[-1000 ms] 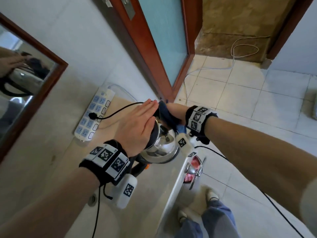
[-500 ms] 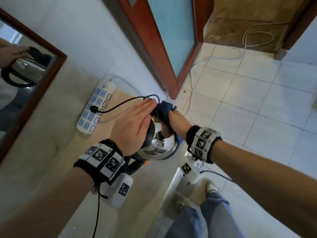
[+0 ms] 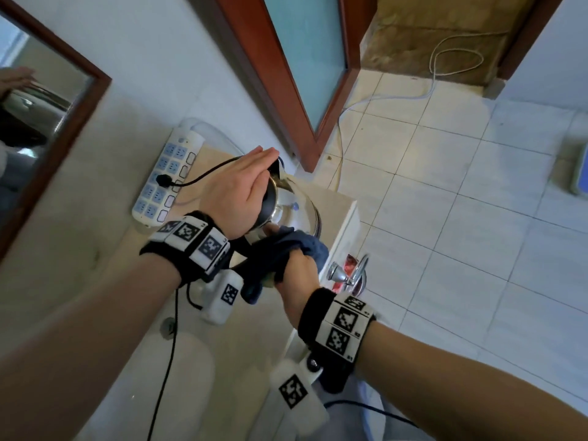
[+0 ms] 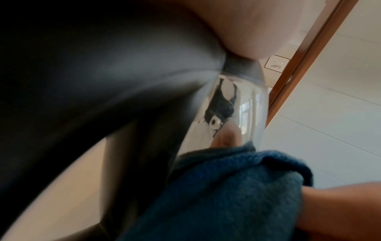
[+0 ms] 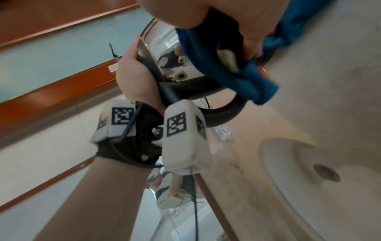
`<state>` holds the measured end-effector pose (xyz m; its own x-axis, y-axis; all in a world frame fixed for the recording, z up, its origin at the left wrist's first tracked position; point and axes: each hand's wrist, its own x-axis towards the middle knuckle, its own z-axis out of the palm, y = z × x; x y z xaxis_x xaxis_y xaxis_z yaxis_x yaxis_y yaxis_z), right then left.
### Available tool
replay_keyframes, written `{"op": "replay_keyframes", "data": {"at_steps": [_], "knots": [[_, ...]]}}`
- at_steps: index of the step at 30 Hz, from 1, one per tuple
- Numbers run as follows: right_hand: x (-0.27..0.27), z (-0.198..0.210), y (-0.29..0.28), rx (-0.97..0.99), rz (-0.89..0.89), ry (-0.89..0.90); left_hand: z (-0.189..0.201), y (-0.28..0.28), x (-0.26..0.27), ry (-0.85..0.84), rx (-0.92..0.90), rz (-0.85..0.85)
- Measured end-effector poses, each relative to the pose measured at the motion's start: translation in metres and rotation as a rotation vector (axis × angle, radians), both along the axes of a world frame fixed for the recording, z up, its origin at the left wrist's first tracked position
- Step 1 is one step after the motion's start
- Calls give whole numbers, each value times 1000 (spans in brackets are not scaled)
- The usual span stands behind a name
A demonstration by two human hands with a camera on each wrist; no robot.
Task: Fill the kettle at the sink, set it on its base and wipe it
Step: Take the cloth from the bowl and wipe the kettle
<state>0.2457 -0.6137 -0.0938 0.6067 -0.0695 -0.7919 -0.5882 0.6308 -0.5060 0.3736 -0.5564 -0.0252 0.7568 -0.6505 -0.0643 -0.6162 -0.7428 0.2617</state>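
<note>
The steel kettle (image 3: 296, 214) stood near the counter's (image 3: 95, 249) far corner. Its lid was pressed by the flat, straight-fingered left hand (image 3: 237, 192). A blue cloth (image 3: 280, 249) was gripped by the right hand (image 3: 297, 275) and held against the kettle's near side.

We log, taking the beige stone counter (image 3: 105, 281) as landmark: a white power strip with pale blue sockets (image 3: 167, 181) lying on it by the wall, one black plug and cord (image 3: 164, 179) seated in it. A mirror in a dark wooden frame (image 3: 60, 144) hangs above its left side. Beyond its far end stands a red-brown wooden door with frosted glass (image 3: 305, 55). To its right, white floor tiles (image 3: 461, 218) carry a looping white cable (image 3: 445, 65).
</note>
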Motion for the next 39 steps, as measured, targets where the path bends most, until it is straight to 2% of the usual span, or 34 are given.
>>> {"op": "replay_keyframes", "data": {"at_steps": [3,6,9,14,19,21,24,28,30,33,36,39], "knots": [[-6,3,-2,62,-66,51,3,-1,-1,1,27,-16],[-15,15,-12,15,-18,-68,14,-2,-5,-17,106,-57],[-24,32,-36,-152,145,-202,32,-1,-12,16,41,-57],[-17,74,-83,-594,473,-456,82,18,-32,138,-135,66],[24,145,-96,-849,605,-650,117,33,-57,442,-120,74],[36,174,-85,-903,667,-682,125,38,-68,488,-196,112],[49,210,-54,-963,774,-760,140,54,-83,360,-367,223],[49,248,13,-904,824,-875,168,108,-105,-33,-352,487],[43,263,51,-823,889,-921,180,152,-122,-120,-364,584],[19,280,114,-835,1117,-1082,188,231,-161,-123,-445,762],[-12,273,188,-818,1451,-1163,181,311,-212,-37,-539,942],[-56,251,275,-690,1563,-1198,168,381,-275,6,-657,1150]]}}
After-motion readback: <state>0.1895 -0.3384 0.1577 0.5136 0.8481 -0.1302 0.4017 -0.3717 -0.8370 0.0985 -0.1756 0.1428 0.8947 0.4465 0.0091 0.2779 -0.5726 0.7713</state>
